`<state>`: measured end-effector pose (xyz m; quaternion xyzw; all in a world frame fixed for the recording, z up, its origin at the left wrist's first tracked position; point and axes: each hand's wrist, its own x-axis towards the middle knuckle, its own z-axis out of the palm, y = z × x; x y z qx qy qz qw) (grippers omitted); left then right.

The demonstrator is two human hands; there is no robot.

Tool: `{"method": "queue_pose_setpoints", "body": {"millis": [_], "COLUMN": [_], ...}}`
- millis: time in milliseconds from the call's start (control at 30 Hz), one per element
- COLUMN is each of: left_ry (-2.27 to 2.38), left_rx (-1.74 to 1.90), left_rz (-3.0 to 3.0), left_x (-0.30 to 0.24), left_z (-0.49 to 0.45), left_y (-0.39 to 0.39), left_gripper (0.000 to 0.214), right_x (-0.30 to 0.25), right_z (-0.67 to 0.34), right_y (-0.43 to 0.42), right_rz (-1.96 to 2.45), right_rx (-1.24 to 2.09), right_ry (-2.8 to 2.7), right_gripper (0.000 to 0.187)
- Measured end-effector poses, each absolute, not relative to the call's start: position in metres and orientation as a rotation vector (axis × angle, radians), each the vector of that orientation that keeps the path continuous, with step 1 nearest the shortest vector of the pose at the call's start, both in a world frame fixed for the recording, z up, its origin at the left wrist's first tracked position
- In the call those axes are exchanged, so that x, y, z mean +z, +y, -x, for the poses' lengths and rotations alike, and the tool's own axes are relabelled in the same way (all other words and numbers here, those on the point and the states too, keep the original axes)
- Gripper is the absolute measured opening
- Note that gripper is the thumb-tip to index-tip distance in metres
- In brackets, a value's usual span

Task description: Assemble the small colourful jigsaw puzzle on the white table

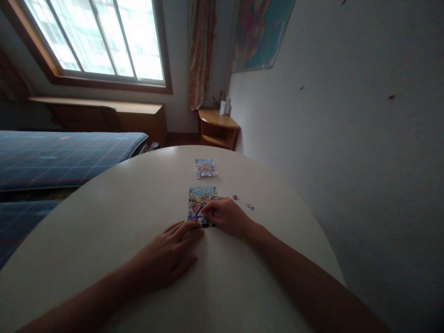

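Note:
A small, colourful jigsaw puzzle point(198, 198) lies on the white table point(132, 222) in front of me. My left hand point(176, 245) rests flat at its near left corner, fingers stretched out and fingertips touching the lower edge. Over the puzzle's lower right part is my right hand point(225, 215), thumb and forefinger pinched together. Anything between those fingertips is too small to make out. Two loose puzzle pieces, a darker piece point(235, 197) and a paler piece point(250, 206), lie right of the puzzle. Beyond it sits a crinkled picture sheet point(205, 168) with a similar print.
The table's rounded far edge faces a wooden corner shelf point(219, 120) holding small items. A bed with a plaid mattress point(62, 157) stands to the left, and a wall point(329, 138) runs close along the right. A desk point(104, 106) is under the window.

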<state>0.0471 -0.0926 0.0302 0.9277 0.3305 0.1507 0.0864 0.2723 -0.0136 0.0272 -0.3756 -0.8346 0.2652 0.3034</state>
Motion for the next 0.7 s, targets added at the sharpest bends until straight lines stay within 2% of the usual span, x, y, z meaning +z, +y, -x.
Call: {"method": "queue_pose_setpoints", "body": {"millis": [700], "left_ry": [0.988], "left_rx": [0.452], "left_rz": [-2.762], "left_x": [0.0288], "left_z": [-0.0464], "left_y": [-0.0920], "left_gripper": [0.044], "right_x": [0.0260], "right_z": [-0.2732], "right_y": [-0.0122], "right_rz": [1.027], "right_rx": [0.665], "right_ry": [-2.216], "right_gripper": [0.011]}}
